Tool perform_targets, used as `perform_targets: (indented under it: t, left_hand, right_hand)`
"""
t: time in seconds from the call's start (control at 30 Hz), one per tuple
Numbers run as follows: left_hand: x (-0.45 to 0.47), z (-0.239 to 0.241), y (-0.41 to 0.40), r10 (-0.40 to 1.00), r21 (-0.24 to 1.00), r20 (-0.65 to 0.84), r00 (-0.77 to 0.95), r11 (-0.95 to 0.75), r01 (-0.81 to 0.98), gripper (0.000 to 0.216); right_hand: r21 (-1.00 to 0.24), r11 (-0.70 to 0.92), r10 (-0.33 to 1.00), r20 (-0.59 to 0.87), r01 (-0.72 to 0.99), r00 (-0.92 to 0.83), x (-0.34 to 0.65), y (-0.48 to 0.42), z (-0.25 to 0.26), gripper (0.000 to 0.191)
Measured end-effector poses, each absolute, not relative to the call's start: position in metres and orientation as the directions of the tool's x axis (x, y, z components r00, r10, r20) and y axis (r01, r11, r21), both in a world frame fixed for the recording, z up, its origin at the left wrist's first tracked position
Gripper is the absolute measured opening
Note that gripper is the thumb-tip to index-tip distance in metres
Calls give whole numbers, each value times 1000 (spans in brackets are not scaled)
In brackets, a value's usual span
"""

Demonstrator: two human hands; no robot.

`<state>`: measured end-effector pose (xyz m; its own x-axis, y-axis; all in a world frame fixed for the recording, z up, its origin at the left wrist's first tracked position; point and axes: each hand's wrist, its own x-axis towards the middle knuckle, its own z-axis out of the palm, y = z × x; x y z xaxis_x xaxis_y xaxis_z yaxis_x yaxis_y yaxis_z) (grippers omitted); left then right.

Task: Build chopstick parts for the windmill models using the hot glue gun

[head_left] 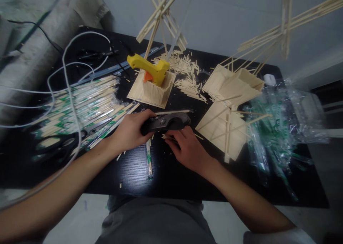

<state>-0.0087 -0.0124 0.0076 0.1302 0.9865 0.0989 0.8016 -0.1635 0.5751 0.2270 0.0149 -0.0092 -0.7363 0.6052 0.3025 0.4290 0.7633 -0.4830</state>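
Note:
My left hand (131, 129) is closed around a black hand tool (166, 123) with a round pivot bolt; its exact kind is unclear. Just right of it, my right hand (187, 147) is closed below the tool's far end, its fingers pinching thin wooden sticks (173, 139). A loose stick (171, 112) lies behind the tool. Between my hands and the table's front edge, a wrapped pair of chopsticks (149, 160) rests on the black table (174, 183).
Beyond my hands, a yellow glue gun (148, 67) sits in a stick-built holder (157, 92). Cut stick pieces (184, 67) lie behind it. Wrapped chopsticks (83, 103), scissors (61, 142) and a white cable (71, 94) are left; stick models (233, 83) and plastic wrappers (278, 129) right.

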Motion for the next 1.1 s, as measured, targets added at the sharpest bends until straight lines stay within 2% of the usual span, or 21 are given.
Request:
perform_targets:
  t: [0.33,0.63,0.93,1.1]
  left_hand:
    - [-5,12,-13,989,544,33,141,-136,828,29]
    - [-9,9,-13,983,522,-12,181,-148,840,27]
    - [-12,8,-12,968,519,-36,250,-196,832,32]
    - [-11,5,-11,970,510,-42,240,-186,840,33]
  right_hand:
    - [-557,749,603,348,359,-718,227,23,-15,17]
    - [-491,825,513,441,281,-737,234,24,-15,13]
    - [-499,824,521,479,269,-706,234,23,-21,13]
    - [-454,839,517,497,299,-697,233,22,-23,15]
